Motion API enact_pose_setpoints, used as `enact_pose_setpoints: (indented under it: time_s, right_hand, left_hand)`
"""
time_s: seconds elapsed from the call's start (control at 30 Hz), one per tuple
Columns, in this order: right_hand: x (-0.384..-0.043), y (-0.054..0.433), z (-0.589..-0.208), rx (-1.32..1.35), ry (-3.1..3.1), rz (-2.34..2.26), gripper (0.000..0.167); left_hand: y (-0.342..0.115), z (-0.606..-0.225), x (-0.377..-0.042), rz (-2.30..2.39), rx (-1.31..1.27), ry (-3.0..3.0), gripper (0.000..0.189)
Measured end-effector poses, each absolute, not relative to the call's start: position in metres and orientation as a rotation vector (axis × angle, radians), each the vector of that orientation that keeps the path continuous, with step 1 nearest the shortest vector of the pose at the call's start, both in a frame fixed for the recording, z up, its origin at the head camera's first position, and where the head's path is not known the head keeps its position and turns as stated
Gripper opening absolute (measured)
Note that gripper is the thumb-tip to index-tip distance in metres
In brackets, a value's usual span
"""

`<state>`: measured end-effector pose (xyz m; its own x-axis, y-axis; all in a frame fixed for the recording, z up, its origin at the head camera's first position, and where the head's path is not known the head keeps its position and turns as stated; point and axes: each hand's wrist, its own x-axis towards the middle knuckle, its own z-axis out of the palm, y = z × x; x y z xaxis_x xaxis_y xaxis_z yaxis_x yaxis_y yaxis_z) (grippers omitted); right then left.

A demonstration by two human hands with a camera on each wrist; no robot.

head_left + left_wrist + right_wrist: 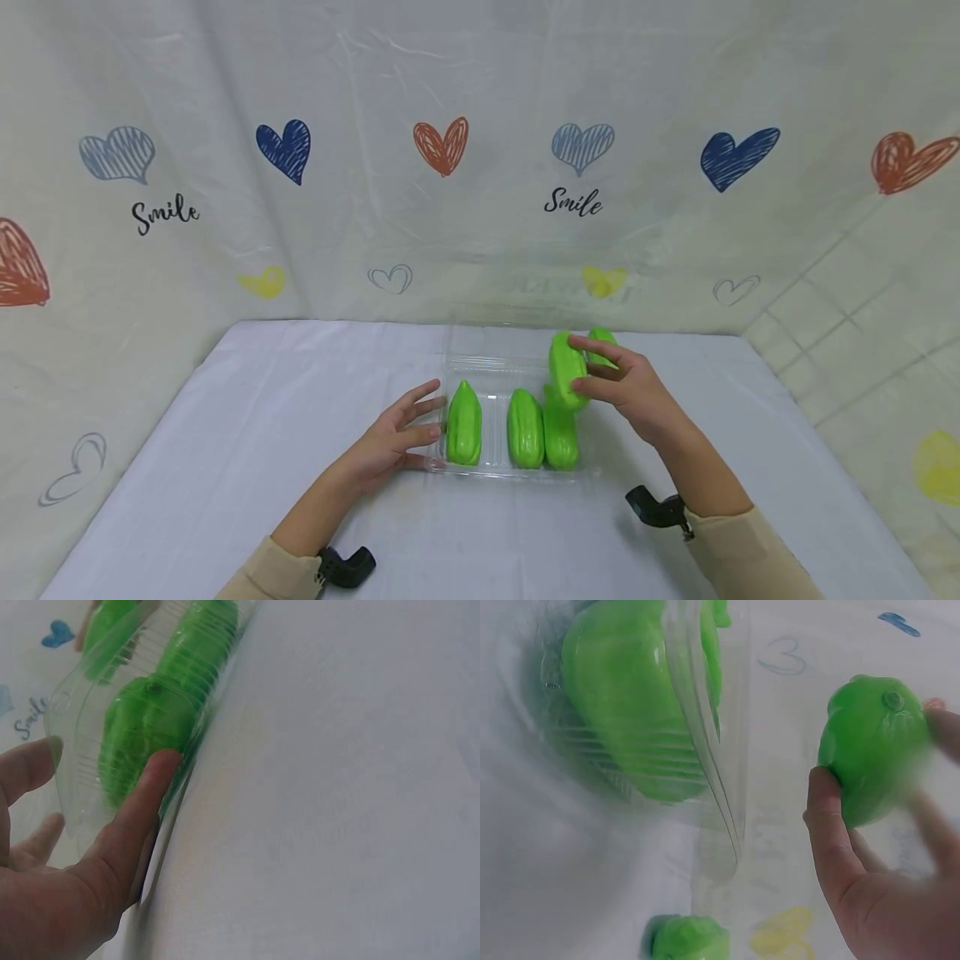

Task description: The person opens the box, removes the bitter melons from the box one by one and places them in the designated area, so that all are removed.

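Note:
My right hand [637,392] pinches a bright green, lobed, elongated toy vegetable [566,367] between thumb and fingers, raised over the right side of a clear plastic clamshell box [495,421]. In the right wrist view, a round stem end [893,700] shows on the held piece. Three similar pieces lie lengthwise in the box: one at the left [464,427], another right of the middle [525,429], and a third [561,437] beside it, partly overlapped by the held one. My left hand [386,442] rests at the box's left side, fingers spread and fairly straight, touching its wall.
Another green piece [602,336] lies beyond my right hand, outside the box and partly hidden by it. The box's clear lid [495,340] stands open toward the back. White cloth [285,400] covers the table, and a heart-printed curtain [480,225] hangs behind.

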<state>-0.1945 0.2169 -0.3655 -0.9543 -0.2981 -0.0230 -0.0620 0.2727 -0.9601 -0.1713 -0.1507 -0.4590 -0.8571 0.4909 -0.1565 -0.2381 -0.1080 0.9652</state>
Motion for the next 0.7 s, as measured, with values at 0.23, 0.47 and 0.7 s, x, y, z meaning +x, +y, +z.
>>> enact_pose_setpoints:
  time_s: [0.23,0.47,0.7]
  right_hand:
    - [-0.197,0.224,-0.366,-0.323,2.354,-1.75,0.065]
    - [-0.198,0.232,-0.364,-0.317,2.368,-1.748,0.066]
    - [-0.204,0.242,-0.365,-0.285,2.378,-1.761,0.065]
  left_hand:
    - [-0.151,-0.457,-0.17,2.003,0.28,1.702,0.074]
    - [-0.151,-0.457,-0.17,2.009,0.287,1.693,0.075]
    - [-0.151,-0.458,-0.171,2.009,0.288,1.694,0.074]
